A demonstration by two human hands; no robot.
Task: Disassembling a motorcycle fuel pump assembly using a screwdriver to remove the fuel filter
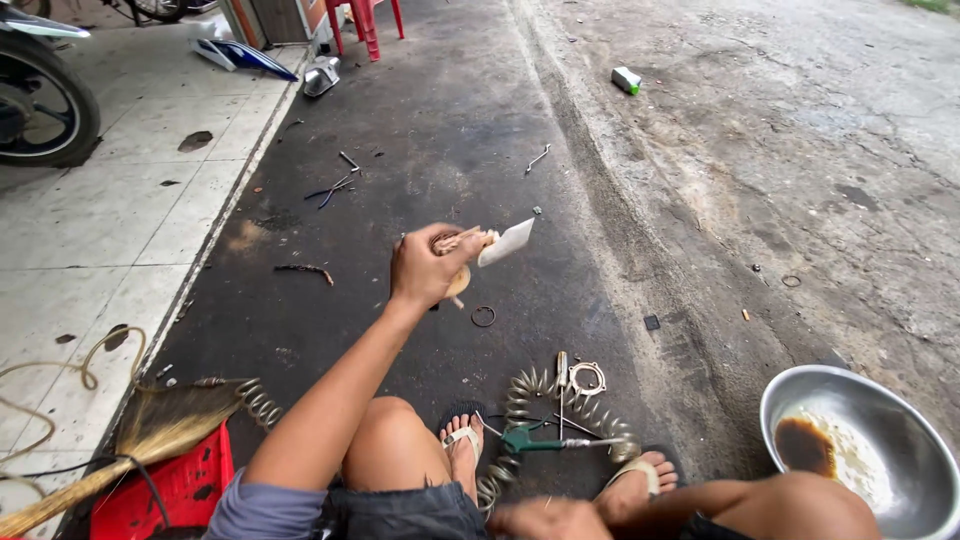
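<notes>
The left hand (425,268) is raised at arm's length over the dark asphalt strip (420,150), fingers clenched around a small tan, roundish part with a pale flat white tab (506,242) sticking out to the right of the fist. It looks light and rigid, easily carried one-handed; the tab seems thin and might bend or crack, so the thicker round body is the safer place to hold (which is where the fingers sit now). Just below and right of that hand a small dark ring (483,316) lies on the asphalt. Nearer the person than the hand, a coiled grey air hose with a green-handled blow gun (530,438) rests between the sandalled feet. The right hand (550,520) is low at the frame's bottom edge, beside the hose; I cannot tell whether it grips anything. Far right of the hose stands a steel bowl (900,470) holding brown liquid; far left, a straw broom (160,425) over a red crate (185,485).
</notes>
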